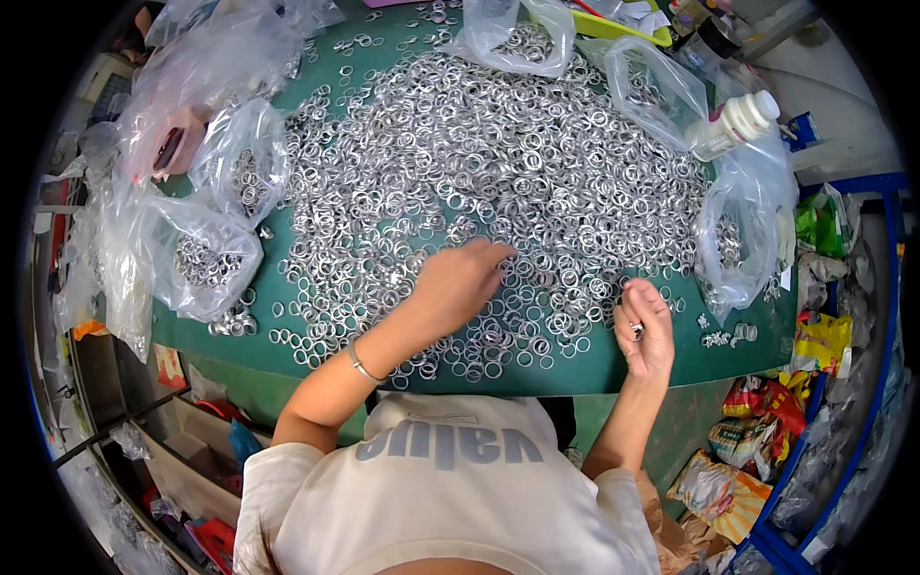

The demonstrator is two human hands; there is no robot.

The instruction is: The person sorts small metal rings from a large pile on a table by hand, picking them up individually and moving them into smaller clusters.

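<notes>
A: So where's everything sitting on that table?

B: Big pile of metal rings spread over the middle and far part of it. Left hand rests on the near edge of the pile, right hand is just to its right, near the table's front edge, pinching a ring.

A: And the bags?

B: Plastic bags with rings inside all round. Two on the left, one bag nearer, another behind it. One at the far side, one on the right, with a bottle lying behind that one. A small cluster of rings sits right of the right hand.
</notes>
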